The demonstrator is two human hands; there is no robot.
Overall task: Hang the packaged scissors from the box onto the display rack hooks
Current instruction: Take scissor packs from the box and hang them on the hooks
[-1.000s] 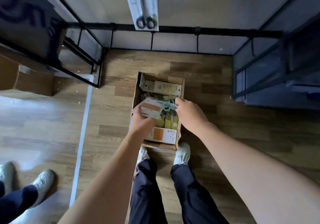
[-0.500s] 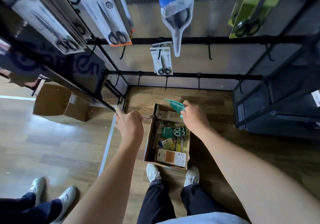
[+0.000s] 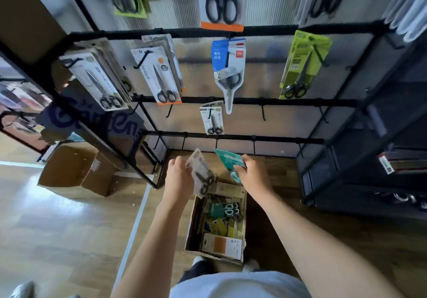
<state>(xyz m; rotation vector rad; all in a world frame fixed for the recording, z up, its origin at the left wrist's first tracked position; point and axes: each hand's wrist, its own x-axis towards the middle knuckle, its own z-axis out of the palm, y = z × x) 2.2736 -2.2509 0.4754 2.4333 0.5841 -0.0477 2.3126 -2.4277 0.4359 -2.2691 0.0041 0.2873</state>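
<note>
My left hand (image 3: 179, 177) holds a white carded pack of black-handled scissors (image 3: 201, 174) above the open cardboard box (image 3: 193, 226) on the floor. My right hand (image 3: 253, 174) grips a teal scissors pack (image 3: 228, 160) just right of it. Both packs are lifted below the lowest bar of the black display rack (image 3: 231, 137). Inside the box lie several more packs, among them a green one (image 3: 223, 210) and a white and orange one (image 3: 221, 244). A small white scissors pack (image 3: 212, 120) hangs from a hook on the bar above the lowest one; larger packs hang on the higher rows.
Bare hooks (image 3: 263, 113) stick out along the lower bars right of the small pack. A dark shelf unit (image 3: 369, 159) stands at the right. A closed cardboard box (image 3: 76, 170) sits on the floor at the left. Another person's shoe (image 3: 22, 289) shows at the bottom left.
Both hands came up out of the box, each with a pack. The view tilted up and more of the rack's rows show now. My left hand's pack has turned face-up.
</note>
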